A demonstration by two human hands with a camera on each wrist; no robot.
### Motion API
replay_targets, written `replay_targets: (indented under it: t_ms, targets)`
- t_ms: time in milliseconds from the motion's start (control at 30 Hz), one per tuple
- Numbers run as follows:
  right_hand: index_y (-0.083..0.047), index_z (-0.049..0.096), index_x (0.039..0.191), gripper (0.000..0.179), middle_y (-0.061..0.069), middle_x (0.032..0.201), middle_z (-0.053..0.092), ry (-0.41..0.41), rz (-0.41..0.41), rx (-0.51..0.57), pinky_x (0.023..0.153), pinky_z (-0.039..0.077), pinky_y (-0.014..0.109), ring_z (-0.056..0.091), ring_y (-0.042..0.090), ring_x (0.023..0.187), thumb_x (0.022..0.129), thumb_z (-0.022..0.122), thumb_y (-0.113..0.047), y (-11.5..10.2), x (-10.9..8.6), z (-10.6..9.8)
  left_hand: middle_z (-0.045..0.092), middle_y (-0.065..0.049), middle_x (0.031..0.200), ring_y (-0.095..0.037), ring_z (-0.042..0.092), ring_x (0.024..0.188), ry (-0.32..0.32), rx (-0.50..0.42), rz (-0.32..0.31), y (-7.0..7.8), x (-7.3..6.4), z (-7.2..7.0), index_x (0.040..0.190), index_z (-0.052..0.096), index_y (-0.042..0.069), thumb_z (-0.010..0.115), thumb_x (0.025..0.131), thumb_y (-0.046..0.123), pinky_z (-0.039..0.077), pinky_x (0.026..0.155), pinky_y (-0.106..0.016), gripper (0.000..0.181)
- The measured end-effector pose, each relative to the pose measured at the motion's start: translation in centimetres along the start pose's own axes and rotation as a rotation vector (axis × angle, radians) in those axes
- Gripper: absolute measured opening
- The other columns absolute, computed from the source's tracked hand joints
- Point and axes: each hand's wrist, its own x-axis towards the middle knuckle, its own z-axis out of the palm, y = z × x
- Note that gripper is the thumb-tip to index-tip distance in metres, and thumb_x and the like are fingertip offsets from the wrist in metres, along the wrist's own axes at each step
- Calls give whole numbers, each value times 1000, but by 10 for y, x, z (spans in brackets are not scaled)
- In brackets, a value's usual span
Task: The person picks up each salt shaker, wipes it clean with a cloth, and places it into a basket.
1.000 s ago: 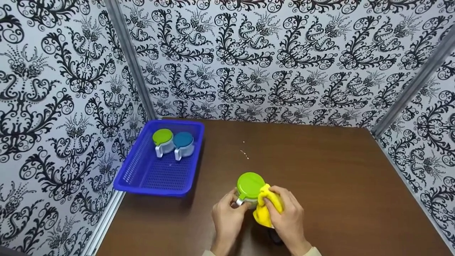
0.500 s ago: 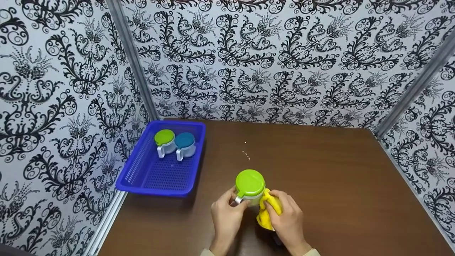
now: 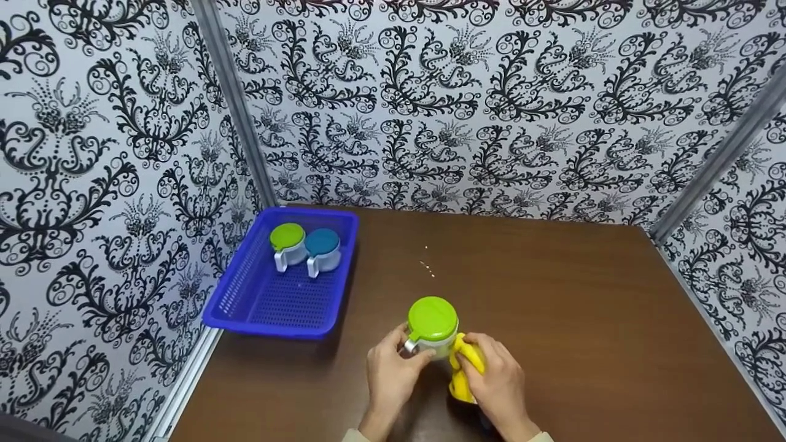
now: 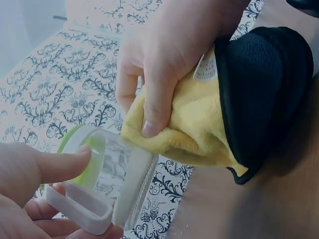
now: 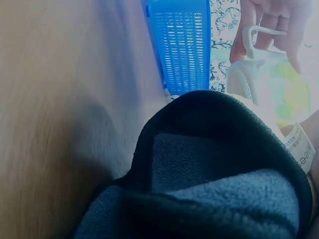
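A clear seasoning jar (image 3: 433,319) with a bright green lid and a white handle is in my left hand (image 3: 393,377), above the table. In the left wrist view, the thumb lies near the lid and several fingers are around the handle side. My right hand (image 3: 500,383) pinches a bunched cleaning cloth (image 4: 194,119), yellow on one face and dark on the other, with a white label. The cloth's yellow fold is right at the jar's glass side, near its base. Its dark part (image 5: 209,159) hangs loose and fills much of the right wrist view.
A blue-purple perforated basket (image 3: 295,334) stands at the table's left. Inside it are a green-lidded jar (image 3: 287,236) and a blue-lidded jar (image 3: 323,242). Small white crumbs (image 3: 428,267) lie on the brown table (image 3: 552,276). Patterned walls (image 3: 454,104) enclose the back and sides.
The cloth has slid from beside the lid's edge down along the jar's side. The jar rose slightly, then came down a little. Both hands keep their grip.
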Motion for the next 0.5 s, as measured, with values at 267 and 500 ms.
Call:
replay_targets:
  t_ms: [267, 500]
  targets:
    - [-21, 70, 108, 43, -13, 104, 68, 23, -9, 84, 72, 56, 36, 64, 7, 90, 72, 92, -14, -5, 4, -5, 75, 1, 108, -16, 72, 90, -3, -2, -32, -6, 1, 0, 66, 57, 22, 96, 59, 16, 57, 73, -35, 40]
    - [-22, 68, 114, 37, -8, 106, 67, 10, 17, 205, 80, 50, 17, 65, 11, 92, 81, 86, -21, -14, 8, -15, 76, 2, 102, -13, 70, 84, 22, -81, -92, -11, -1, 0, 60, 56, 21, 97, 56, 16, 53, 65, -28, 41]
